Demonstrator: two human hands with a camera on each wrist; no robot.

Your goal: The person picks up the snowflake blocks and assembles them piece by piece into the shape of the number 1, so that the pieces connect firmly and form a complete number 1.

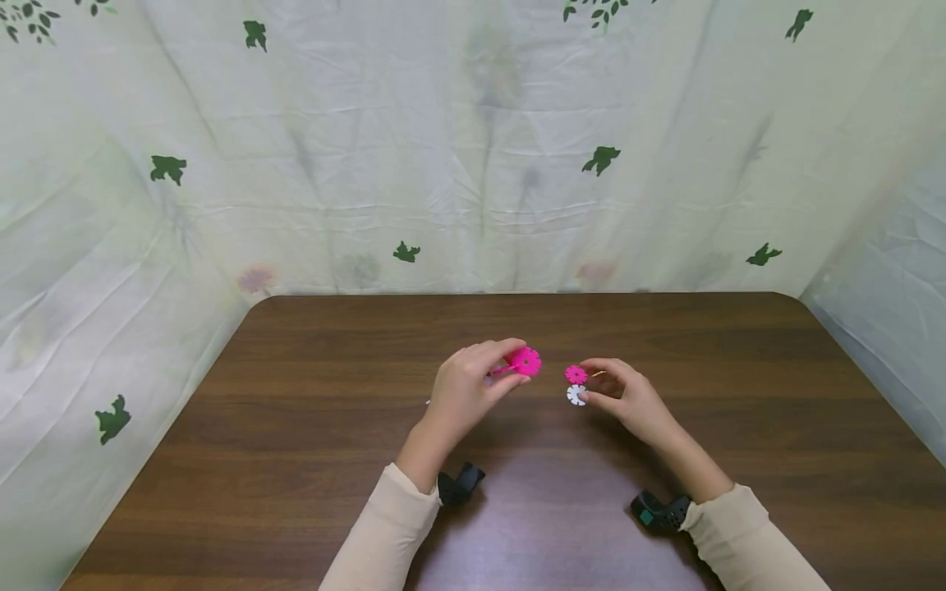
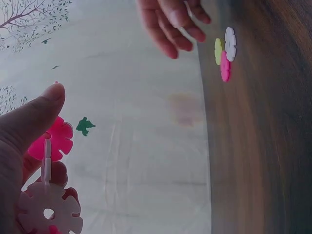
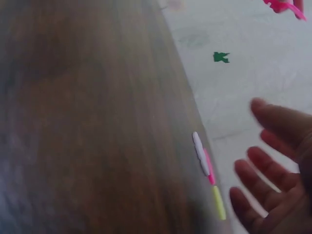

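Note:
My left hand (image 1: 467,384) pinches a cluster of interlocking notched discs between thumb and fingers. It includes a pink disc (image 2: 61,139) and a white disc (image 2: 66,209), joined by a thin piece seen edge-on; the fingers hide the rest. Toward the right, my right hand (image 1: 628,398) hovers with loosely bent, spread fingers and holds nothing, as its wrist view shows. Just beside its fingertips, three loose discs lie close together on the table: a white disc (image 1: 576,396), a pink disc (image 1: 576,375) and a yellow disc (image 2: 218,51). Fingers mostly cover the yellow one in the head view.
A brown wood-grain table (image 1: 296,492) reaches back to a pale curtain (image 1: 443,164) with green leaf shapes. A small white bit (image 1: 428,402) shows just left of the left hand. Both wrists wear black camera mounts (image 1: 460,484).

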